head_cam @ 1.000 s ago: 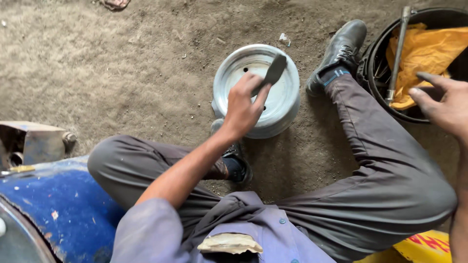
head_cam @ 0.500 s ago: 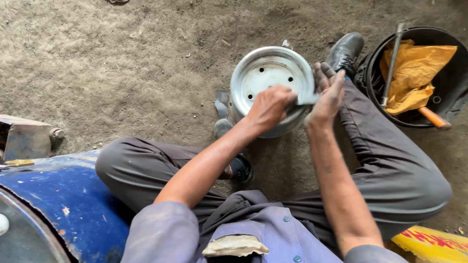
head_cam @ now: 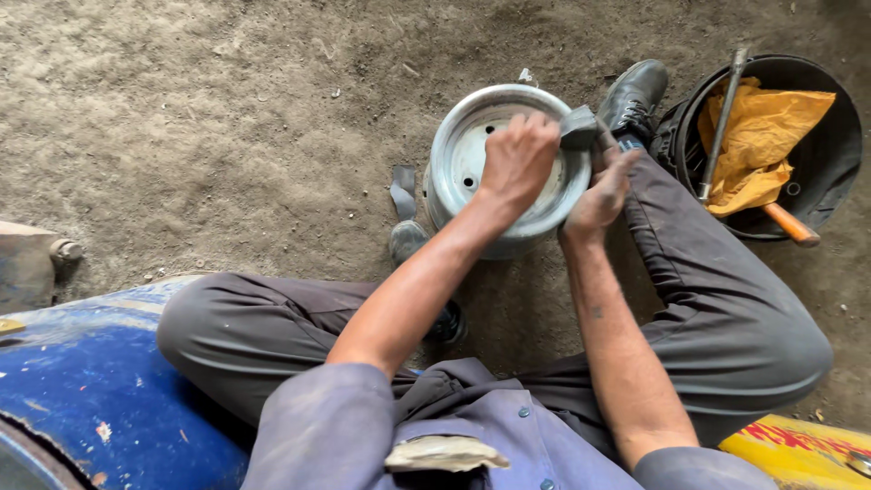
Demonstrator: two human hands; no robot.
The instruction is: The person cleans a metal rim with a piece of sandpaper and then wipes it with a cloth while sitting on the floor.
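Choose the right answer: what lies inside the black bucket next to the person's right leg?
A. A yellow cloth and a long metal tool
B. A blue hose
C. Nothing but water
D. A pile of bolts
A: the black bucket holds a crumpled yellow cloth with a long metal tool leaning across it; an orange handle also sticks out at its rim.
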